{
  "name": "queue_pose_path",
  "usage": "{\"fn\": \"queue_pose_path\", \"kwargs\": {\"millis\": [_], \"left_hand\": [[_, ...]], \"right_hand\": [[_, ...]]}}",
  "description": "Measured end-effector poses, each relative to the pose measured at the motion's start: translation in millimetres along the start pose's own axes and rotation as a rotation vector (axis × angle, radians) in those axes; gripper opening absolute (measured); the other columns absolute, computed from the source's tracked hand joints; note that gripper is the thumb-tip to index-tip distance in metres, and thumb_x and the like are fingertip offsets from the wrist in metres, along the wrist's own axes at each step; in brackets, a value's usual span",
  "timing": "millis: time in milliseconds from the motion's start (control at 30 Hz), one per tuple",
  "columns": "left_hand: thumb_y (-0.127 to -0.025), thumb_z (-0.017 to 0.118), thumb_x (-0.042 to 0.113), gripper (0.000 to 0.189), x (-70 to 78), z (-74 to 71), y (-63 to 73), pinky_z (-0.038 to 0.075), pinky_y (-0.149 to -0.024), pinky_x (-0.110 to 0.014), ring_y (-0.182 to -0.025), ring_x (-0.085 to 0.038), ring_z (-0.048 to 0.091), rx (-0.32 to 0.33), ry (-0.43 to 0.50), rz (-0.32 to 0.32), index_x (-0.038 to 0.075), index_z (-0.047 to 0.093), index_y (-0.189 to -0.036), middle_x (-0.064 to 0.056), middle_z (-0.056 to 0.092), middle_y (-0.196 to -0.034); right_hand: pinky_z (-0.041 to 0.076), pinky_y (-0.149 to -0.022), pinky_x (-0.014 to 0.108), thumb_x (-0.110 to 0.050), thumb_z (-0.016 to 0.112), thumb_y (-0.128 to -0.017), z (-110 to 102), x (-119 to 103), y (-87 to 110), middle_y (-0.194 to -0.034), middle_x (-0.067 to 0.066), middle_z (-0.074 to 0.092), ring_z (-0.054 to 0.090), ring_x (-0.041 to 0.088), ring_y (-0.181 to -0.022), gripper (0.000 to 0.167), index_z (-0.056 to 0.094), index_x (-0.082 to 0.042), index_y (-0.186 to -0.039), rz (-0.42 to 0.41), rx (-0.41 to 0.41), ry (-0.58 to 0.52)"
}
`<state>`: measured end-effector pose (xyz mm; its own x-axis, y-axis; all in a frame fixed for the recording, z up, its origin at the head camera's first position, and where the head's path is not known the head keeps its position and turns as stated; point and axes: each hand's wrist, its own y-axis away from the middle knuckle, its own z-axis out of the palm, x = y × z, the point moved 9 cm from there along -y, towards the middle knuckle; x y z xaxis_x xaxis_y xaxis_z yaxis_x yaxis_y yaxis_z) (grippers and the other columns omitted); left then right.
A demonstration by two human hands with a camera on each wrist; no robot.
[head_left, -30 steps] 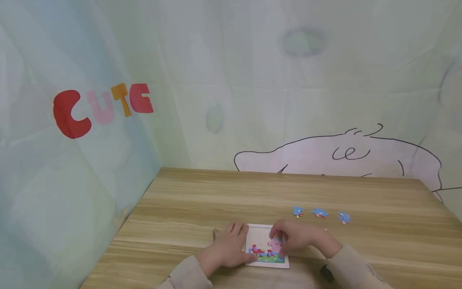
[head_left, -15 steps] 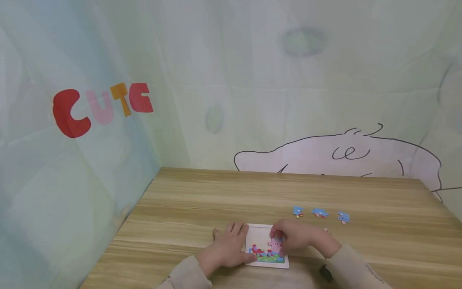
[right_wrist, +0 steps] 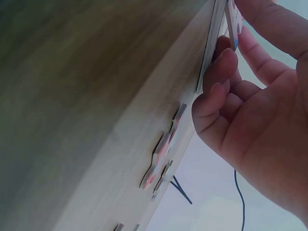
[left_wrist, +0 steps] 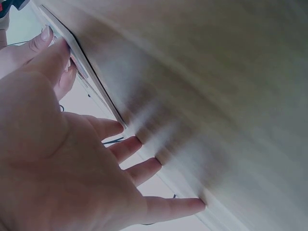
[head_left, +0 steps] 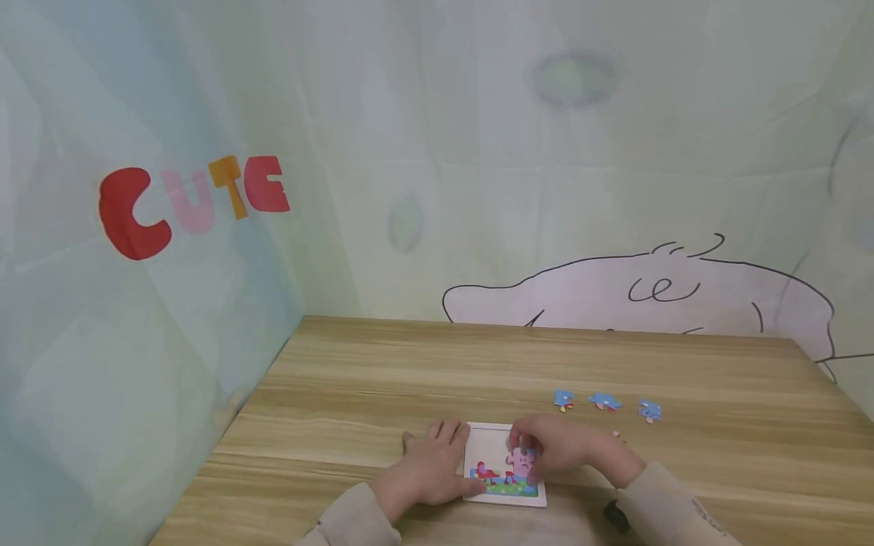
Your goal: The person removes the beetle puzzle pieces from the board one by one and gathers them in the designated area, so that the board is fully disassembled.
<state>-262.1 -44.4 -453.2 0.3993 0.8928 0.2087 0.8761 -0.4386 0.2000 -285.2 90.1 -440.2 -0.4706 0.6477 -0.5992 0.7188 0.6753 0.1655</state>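
A small square puzzle tray (head_left: 488, 440) with a white rim lies on the table. Its lower part is filled with green, blue and red pieces; the upper left shows bare backing. My left hand (head_left: 432, 469) lies spread at the tray's left side, thumb over the lower left rim. In the left wrist view its fingertips (left_wrist: 204, 204) reach the table. My right hand (head_left: 567, 444) pinches a pink puzzle piece (head_left: 523, 461) between thumb and fingers at the tray's right side. In the right wrist view the piece (right_wrist: 234, 29) stands tilted above the tray edge.
Beyond the right hand lie three blue puzzle pieces (head_left: 564, 400) in a loose row. A small pale bit of another piece (head_left: 617, 436) shows behind the right wrist. A dark object (head_left: 617, 516) is by the right cuff. Printed cloth walls (head_left: 478, 167) border the table.
The pink piece has shifted and tilted slightly within the right hand's pinch, with the fingertips a touch further left. The left hand and tray stay where they were.
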Motion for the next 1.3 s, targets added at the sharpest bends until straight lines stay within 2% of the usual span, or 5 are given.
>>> {"fn": "queue_pose_path", "kwargs": {"millis": [567, 800, 900, 1100, 1300], "left_hand": [[-0.083, 0.057, 0.067, 0.093, -0.2, 1.3, -0.4, 0.025, -0.094, -0.078, -0.140, -0.039, 0.029, -0.002, 0.008, 0.002, 0.005, 0.035, -0.148, -0.015, 0.033, -0.152], [-0.082, 0.058, 0.067, 0.092, 0.4, 0.9, -1.8, 0.028, -0.093, -0.077, -0.139, -0.039, 0.031, 0.016, -0.026, 0.008, 0.006, 0.037, -0.148, -0.014, 0.035, -0.152], [-0.082, 0.058, 0.067, 0.092, 0.4, 1.0, -1.7, 0.027, -0.093, -0.077, -0.139, -0.039, 0.030, 0.015, -0.020, 0.007, 0.006, 0.037, -0.148, -0.014, 0.035, -0.152], [-0.082, 0.058, 0.067, 0.093, 0.5, 0.3, -0.7, 0.027, -0.094, -0.077, -0.139, -0.039, 0.030, 0.009, -0.016, 0.001, 0.006, 0.036, -0.148, -0.014, 0.034, -0.152], [-0.082, 0.058, 0.067, 0.093, 1.3, -0.5, 0.5, 0.027, -0.094, -0.077, -0.139, -0.038, 0.030, 0.004, -0.015, -0.002, 0.006, 0.036, -0.148, -0.014, 0.034, -0.152]], "right_hand": [[0.043, -0.061, 0.022, -0.006, 0.080, -0.073, 0.4, -3.1, 0.4, -0.074, -0.007, 0.051, 0.047, 0.005, -0.067, 0.036, 0.055, -0.023, -0.094, -0.041, -0.006, 0.008], [0.042, -0.061, 0.021, 0.000, 0.074, -0.073, -0.9, -7.1, 2.4, -0.072, -0.008, 0.049, 0.045, 0.003, -0.067, 0.034, 0.057, -0.018, -0.094, -0.105, 0.007, -0.006], [0.042, -0.061, 0.021, 0.000, 0.074, -0.073, -1.0, -6.9, 2.8, -0.073, -0.008, 0.050, 0.045, 0.003, -0.068, 0.031, 0.058, -0.016, -0.095, -0.100, 0.006, -0.014], [0.039, -0.057, 0.020, 0.000, 0.071, -0.075, 0.4, -6.8, 2.0, -0.070, -0.011, 0.048, 0.041, 0.001, -0.064, 0.016, 0.063, -0.012, -0.082, -0.085, -0.007, -0.002], [0.039, -0.056, 0.019, 0.000, 0.071, -0.075, 0.7, -8.2, 1.5, -0.069, -0.012, 0.049, 0.042, 0.000, -0.062, 0.014, 0.064, -0.012, -0.078, -0.098, -0.013, 0.009]]}}
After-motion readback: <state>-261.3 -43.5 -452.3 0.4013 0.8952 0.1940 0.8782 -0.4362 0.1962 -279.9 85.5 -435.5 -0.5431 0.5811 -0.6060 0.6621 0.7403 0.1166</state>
